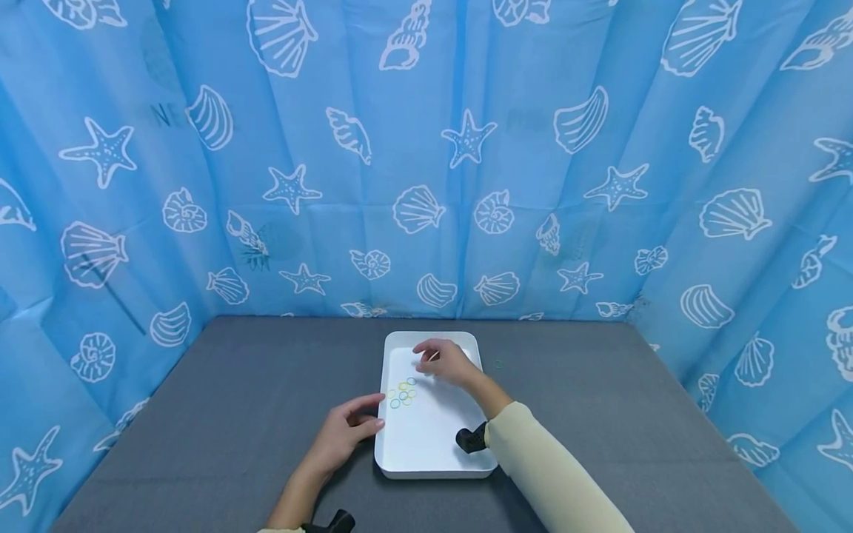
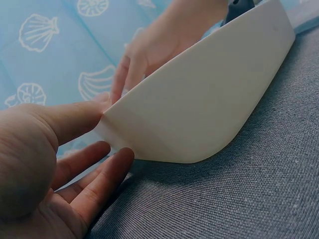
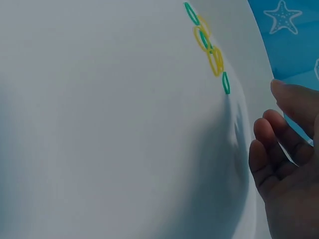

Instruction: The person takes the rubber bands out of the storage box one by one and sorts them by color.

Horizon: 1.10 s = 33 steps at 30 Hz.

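A white rectangular tray (image 1: 436,455) lies on the grey cloth. Several thin yellow and green-blue rings (image 1: 403,396), like small rubber bands, sit in a loose cluster near its left wall; the same rings (image 3: 214,57) appear overlapping in the right wrist view. My left hand (image 1: 343,433) is at the tray's left side, thumb and fingertips (image 2: 127,154) touching the rim and outer wall. Over the far part of the tray hovers my right hand (image 1: 445,360), its fingers loosely bent and apart from the thumb, with nothing seen between them in the right wrist view.
One small green ring (image 1: 498,364) lies on the grey cloth (image 1: 573,414) just right of the tray. A blue curtain (image 1: 426,148) with white shell and starfish prints hangs behind the table and along both sides.
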Tool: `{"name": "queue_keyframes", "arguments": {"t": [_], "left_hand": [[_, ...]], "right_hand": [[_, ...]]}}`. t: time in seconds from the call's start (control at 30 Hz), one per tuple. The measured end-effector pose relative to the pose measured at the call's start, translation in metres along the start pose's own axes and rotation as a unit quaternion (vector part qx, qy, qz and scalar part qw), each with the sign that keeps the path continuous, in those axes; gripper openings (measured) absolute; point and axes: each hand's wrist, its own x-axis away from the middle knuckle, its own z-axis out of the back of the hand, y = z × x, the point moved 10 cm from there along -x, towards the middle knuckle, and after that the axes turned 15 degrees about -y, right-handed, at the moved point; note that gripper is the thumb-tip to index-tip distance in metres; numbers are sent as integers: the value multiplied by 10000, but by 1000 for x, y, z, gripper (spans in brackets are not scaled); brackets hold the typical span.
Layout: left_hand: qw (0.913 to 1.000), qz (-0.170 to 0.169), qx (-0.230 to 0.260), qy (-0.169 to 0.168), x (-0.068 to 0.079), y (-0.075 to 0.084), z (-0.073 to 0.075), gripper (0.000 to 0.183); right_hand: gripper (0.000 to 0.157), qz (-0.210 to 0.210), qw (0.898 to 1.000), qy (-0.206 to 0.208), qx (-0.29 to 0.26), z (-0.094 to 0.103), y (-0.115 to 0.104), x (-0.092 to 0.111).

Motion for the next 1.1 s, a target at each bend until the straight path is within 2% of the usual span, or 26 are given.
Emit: {"name": "queue_keyframes", "arguments": {"t": [0.17, 0.43, 0.63, 0.97, 1.1], "left_hand": [[10000, -40, 9, -35, 0, 2, 0, 45], [10000, -81, 45, -26, 0, 2, 0, 45], [10000, -60, 48, -49, 0, 1, 0, 45], [10000, -22, 69, -13, 0, 1, 0, 44], [10000, -6, 80, -3, 0, 0, 0, 44]], "right_hand": [[27, 105, 9994, -139, 315, -8, 0, -4], [27, -88, 9958, -546, 727, -20, 0, -3], [23, -131, 9940, -709, 823, -24, -1, -4], [8, -242, 9912, -650, 1129, -24, 0, -4], [7, -296, 9903, -614, 1214, -24, 1, -4]]}}
